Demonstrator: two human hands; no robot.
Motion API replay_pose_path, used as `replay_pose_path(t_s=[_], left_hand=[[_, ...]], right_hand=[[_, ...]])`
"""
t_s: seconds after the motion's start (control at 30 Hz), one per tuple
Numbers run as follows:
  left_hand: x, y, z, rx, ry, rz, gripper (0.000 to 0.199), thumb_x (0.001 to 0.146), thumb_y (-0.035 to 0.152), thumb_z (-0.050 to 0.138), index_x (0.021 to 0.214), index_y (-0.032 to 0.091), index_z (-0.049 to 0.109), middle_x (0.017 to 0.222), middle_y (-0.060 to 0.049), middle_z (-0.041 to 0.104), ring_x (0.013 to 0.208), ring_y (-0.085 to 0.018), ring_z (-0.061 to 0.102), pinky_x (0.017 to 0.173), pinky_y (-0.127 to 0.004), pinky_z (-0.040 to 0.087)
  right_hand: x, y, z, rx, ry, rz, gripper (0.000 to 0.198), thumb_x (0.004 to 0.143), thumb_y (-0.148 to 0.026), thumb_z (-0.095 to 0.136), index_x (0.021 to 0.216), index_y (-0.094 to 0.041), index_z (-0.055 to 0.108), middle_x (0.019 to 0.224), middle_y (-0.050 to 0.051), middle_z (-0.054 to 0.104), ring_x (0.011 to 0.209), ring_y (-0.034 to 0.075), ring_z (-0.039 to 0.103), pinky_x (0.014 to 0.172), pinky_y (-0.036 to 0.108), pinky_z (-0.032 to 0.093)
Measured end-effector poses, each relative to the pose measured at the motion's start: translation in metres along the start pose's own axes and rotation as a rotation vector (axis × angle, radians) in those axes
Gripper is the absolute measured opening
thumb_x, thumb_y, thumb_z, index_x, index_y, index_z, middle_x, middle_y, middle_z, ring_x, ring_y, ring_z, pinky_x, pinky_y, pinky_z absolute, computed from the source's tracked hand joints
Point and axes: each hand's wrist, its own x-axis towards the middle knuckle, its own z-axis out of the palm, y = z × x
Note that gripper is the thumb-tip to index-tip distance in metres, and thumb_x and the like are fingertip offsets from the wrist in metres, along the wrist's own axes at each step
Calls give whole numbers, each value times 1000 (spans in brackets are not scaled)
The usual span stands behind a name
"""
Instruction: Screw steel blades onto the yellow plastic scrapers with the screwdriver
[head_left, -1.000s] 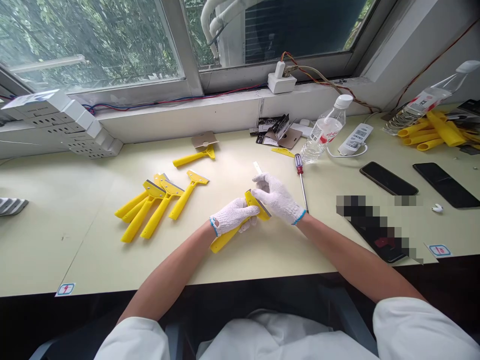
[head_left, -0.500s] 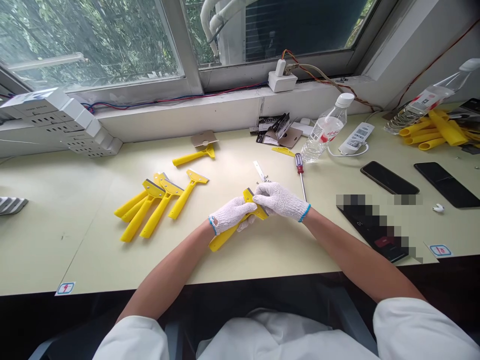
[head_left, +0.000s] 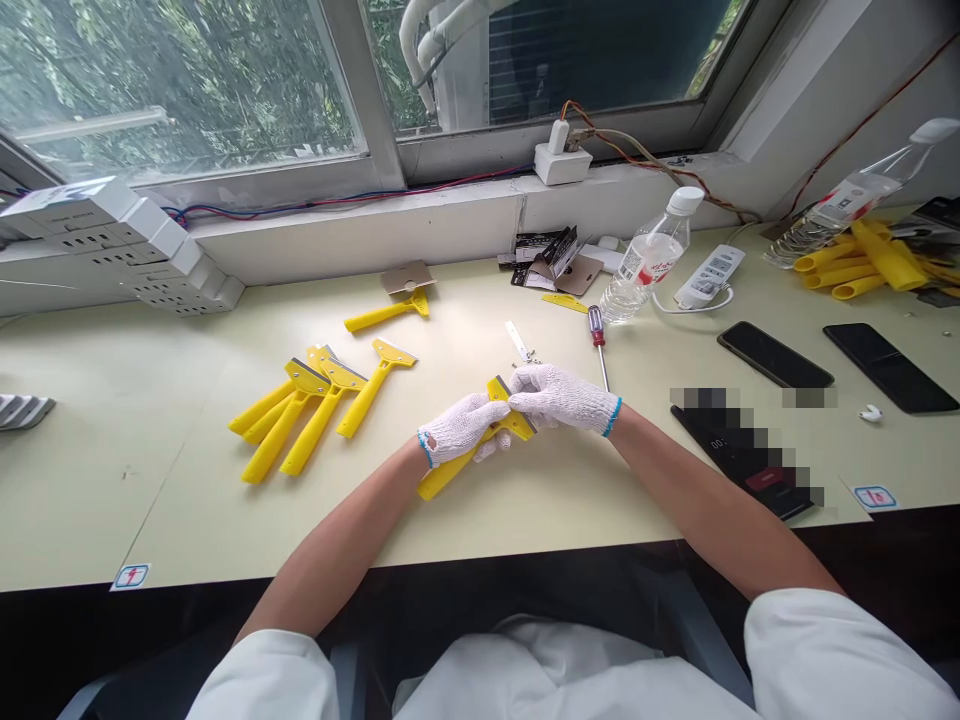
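My left hand (head_left: pixel 459 428), in a white knit glove, is closed around a yellow scraper (head_left: pixel 447 474), its thumb on the head and its handle pointing down toward the table's front edge. Over the scraper's head hovers my right hand (head_left: pixel 561 396), gloved too. Its thumb and finger are pinched together at the head; anything between them is too small to make out. Just beyond the hands lie a white strip, perhaps a blade (head_left: pixel 517 341), and several tiny metal pieces (head_left: pixel 532 358). A screwdriver (head_left: pixel 597 335) with a dark and red handle rests behind my right hand.
Several yellow scrapers (head_left: pixel 304 400) lie at left, another (head_left: pixel 386 313) near a cardboard piece (head_left: pixel 407 279). A yellow plate (head_left: pixel 565 301), dark packaging (head_left: pixel 551 262) and a water bottle (head_left: pixel 646 260) stand behind. Phones (head_left: pixel 775 354) and yellow handles (head_left: pixel 862 262) are at right.
My right fingertips have shifted very slightly over the scraper's head. The left hand and the scraper stay nearly as they were.
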Motion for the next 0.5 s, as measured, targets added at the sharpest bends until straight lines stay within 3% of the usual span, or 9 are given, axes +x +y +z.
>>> replay_pose_path(t_s=[0.17,0.3,0.37,0.47,0.5], left_hand=[[-1,1,-2,52,6,9,37,105,45,56,86,16,71,63,-2,62,47,-11,49,58,-29,47],[-1,-4,-4,86,-12,37,32,102,40,59,81,18,70,55,0,57,48,-13,50,64,-30,49],[0,-7,-5,66,-11,33,33,102,40,59,82,18,71,56,-1,59,49,-14,51,63,-31,49],[1,-11,-7,59,-4,29,38,103,43,56,79,17,72,57,-2,60,50,-15,53,64,-31,50],[2,-11,-7,58,-4,34,39,104,44,56,79,17,72,56,-2,60,49,-15,53,64,-31,50]], right_hand=[[1,2,7,-18,82,-9,24,96,-38,72,87,-22,56,70,-3,60,59,13,57,54,27,44],[2,3,-3,-52,33,-25,25,102,-40,66,86,-22,59,74,-1,67,59,15,61,56,28,45],[5,7,-16,-159,192,-40,26,107,-39,58,88,-22,63,82,3,74,67,18,67,64,31,50],[13,20,-39,-492,581,-54,15,103,-26,61,101,-20,74,100,10,81,92,26,75,84,36,54],[15,25,-45,-571,605,-53,14,100,-22,64,106,-19,77,105,11,83,97,27,76,88,36,54]])
